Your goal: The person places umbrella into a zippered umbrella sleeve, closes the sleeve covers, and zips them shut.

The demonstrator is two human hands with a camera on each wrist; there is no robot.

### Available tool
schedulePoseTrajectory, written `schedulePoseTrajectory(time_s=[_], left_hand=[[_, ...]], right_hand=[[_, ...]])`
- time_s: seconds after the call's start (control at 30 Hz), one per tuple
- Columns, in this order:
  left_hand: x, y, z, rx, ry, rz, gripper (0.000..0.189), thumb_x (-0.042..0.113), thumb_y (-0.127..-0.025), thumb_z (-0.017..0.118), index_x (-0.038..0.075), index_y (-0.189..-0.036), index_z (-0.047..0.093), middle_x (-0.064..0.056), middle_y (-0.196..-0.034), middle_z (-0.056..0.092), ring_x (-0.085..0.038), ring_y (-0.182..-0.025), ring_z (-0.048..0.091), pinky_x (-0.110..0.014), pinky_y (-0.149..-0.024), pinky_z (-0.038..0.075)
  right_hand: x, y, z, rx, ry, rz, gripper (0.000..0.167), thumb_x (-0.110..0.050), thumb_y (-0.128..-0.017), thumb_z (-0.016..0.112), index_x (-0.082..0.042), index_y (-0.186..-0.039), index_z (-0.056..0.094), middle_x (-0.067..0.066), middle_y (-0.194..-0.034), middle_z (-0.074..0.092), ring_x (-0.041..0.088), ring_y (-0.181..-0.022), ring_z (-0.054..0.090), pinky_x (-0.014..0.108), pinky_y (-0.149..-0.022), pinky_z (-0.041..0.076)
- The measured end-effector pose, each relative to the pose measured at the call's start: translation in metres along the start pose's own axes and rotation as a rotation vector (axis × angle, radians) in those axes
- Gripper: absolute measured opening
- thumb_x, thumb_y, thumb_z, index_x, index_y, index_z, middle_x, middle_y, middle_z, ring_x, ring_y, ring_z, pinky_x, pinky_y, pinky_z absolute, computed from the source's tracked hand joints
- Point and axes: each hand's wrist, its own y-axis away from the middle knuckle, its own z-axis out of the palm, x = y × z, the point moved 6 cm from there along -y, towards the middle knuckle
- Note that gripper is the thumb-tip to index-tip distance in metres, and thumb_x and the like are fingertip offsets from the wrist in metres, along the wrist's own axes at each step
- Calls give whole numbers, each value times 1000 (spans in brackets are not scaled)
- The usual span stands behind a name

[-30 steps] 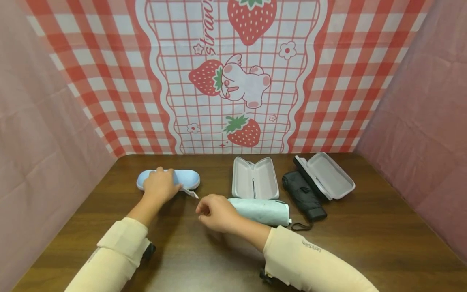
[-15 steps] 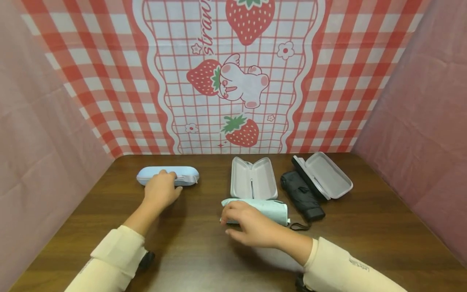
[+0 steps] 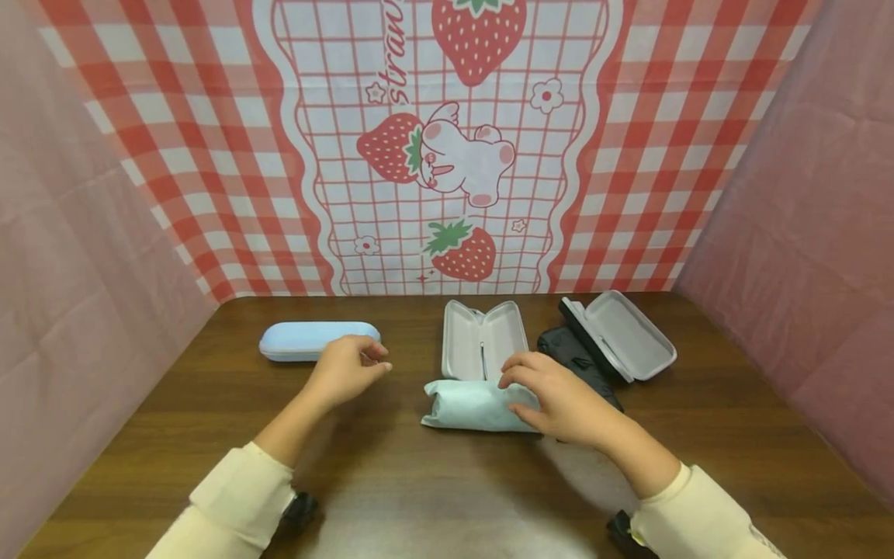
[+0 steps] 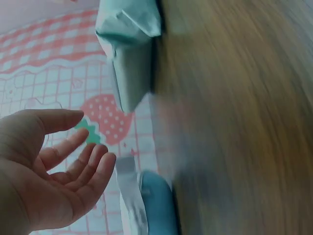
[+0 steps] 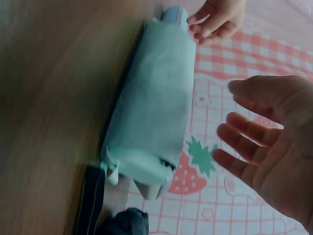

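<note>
While the left hand hangs with loosely bent fingers near the right end of the blue case, the right hand has its fingers spread over the right end of the mint pouch; honestly can't tell if it's touching. Pouch lies just in front of the grey case, with the black umbrella and black case off to the right.

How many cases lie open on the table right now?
2: a pale grey case directly behind the mint bundle, and a black case with grey lining farther right, beside the black bundle. The blue case is closed; no other case shows.
</note>
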Motion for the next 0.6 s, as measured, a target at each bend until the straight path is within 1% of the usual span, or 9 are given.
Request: schedulePoseTrajectory(time_s=[0.13,0.23,0.33,0.4,0.47,0.6], left_hand=[[6,-8,17,-71,173,-51,19,16,-85,74,6,-101,72,-1,-91,69,-17,-85,63,-35,-74,52],[9,-18,33,-117,349,-81,22,11,-86,73,0,-105,69,-8,-96,68,-18,-85,63,-35,-74,55],[10,-28,50,-159,548,-144,31,5,-86,70,-7,-114,63,-20,-108,64,-22,-89,65,-40,-75,57],[10,-34,61,-183,642,-196,38,4,-87,70,-7,-121,59,-25,-118,60,-26,-94,64,-43,-77,57],[11,-38,70,-201,705,-249,47,3,-87,69,-6,-130,53,-29,-126,54,-29,-98,63,-45,-77,57],[12,-43,84,-243,767,-336,63,6,-87,70,0,-143,42,-29,-134,48,-35,-105,61,-44,-77,57]], right_hand=[[8,3,4,-86,52,43,34,-10,-76,82,-5,-105,65,6,-109,59,23,-102,57,40,-84,51],[14,4,10,-139,86,92,40,-16,-75,84,-6,-109,64,5,-109,60,21,-102,58,39,-82,51],[19,4,18,-154,110,148,45,-20,-73,85,-9,-112,64,4,-109,61,21,-101,59,39,-78,52],[22,4,23,-163,120,179,48,-21,-72,86,-9,-113,63,5,-110,61,22,-101,59,40,-77,52],[24,3,29,-180,118,204,51,-22,-70,87,-9,-114,63,6,-110,61,24,-101,60,41,-78,52],[25,2,35,-213,123,235,61,-26,-65,90,-9,-117,61,7,-109,61,25,-98,60,43,-76,53]])
